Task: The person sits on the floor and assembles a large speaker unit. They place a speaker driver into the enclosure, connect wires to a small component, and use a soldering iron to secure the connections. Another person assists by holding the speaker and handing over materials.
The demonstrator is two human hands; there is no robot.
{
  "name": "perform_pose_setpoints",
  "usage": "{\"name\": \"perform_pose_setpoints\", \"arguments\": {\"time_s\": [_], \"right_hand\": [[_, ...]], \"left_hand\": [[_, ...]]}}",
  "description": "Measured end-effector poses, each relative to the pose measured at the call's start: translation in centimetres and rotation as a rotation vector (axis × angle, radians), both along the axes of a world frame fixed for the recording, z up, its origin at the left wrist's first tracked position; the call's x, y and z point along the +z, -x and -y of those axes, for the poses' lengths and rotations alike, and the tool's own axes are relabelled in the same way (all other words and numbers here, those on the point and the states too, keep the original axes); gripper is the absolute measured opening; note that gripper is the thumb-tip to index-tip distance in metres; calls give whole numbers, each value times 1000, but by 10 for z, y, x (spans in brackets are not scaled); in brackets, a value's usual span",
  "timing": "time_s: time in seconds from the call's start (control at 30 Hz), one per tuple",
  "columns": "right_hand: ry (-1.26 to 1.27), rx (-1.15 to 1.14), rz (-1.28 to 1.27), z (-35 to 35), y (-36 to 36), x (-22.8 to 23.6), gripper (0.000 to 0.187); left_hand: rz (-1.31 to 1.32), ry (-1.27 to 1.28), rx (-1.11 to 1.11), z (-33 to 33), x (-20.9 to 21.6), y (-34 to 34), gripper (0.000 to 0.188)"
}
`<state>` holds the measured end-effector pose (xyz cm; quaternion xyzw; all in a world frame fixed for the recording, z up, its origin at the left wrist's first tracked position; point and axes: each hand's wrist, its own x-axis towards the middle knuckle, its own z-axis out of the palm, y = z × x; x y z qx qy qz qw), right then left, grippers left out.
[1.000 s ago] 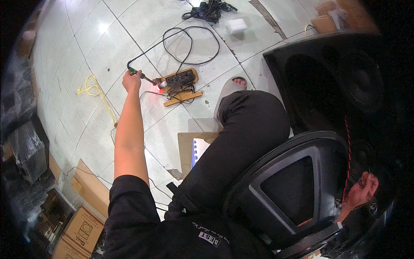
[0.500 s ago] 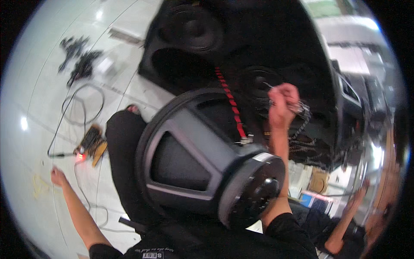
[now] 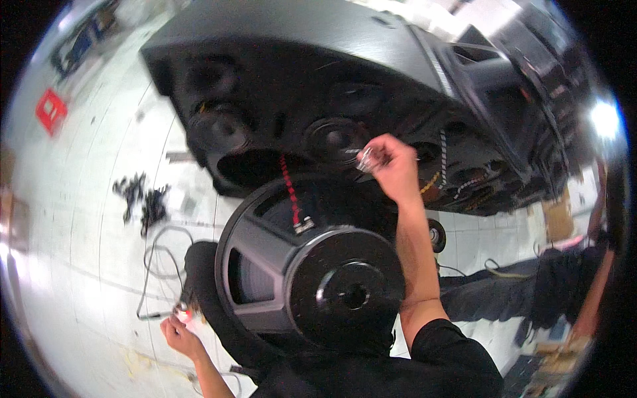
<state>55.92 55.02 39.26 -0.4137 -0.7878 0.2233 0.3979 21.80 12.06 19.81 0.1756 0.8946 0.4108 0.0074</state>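
A large black loudspeaker driver [image 3: 262, 272] rests on my lap, its round magnet facing up toward me. A red-and-black twisted wire [image 3: 289, 189] runs from its terminal to the hole in a big black speaker cabinet [image 3: 332, 66]. My right hand [image 3: 396, 169] is closed in front of the cabinet, beside a mounted smaller driver [image 3: 335, 138]. Shiny small metal bits show at its fingers, too blurred to name. Low on the left, my left hand [image 3: 179, 333] is closed beside a red glow and a cable end; whatever its fingers hold is hidden.
A black cable [image 3: 151, 265] lies coiled on the white tiled floor, near dark tangled parts [image 3: 142, 199]. A red plastic stool [image 3: 51, 111] stands far left. At right are another person's dark-trousered leg [image 3: 491, 285] and a small round speaker [image 3: 435, 235].
The view has swung, showing more of the cabinet's top. My left hand has come nearer the red glow. My right hand remains raised before the cabinet, fingers turned toward the left.
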Motion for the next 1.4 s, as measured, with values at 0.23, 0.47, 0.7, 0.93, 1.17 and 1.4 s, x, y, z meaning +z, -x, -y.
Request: {"name": "perform_pose_setpoints", "arguments": {"time_s": [0.23, 0.47, 0.7, 0.93, 1.17, 1.4], "right_hand": [[295, -355, -67, 50, -106, 2, 29], [123, -250, 45, 41, -117, 122, 43], [-554, -351, 218, -89, -8, 220, 20], [-285, -60, 726, -163, 55, 198, 39], [-677, 197, 198, -16, 30, 159, 31], [-115, 461, 302, 70, -75, 49, 16]], "left_hand": [[-195, -385, -298, -56, 75, -26, 12], [-78, -599, -515, -87, 109, -66, 35], [106, -596, -604, -87, 128, -123, 29], [-31, -373, -764, -83, 167, -176, 45], [-68, -260, -791, -44, 156, -177, 62], [-176, -332, -815, -50, 172, -162, 57]]}}
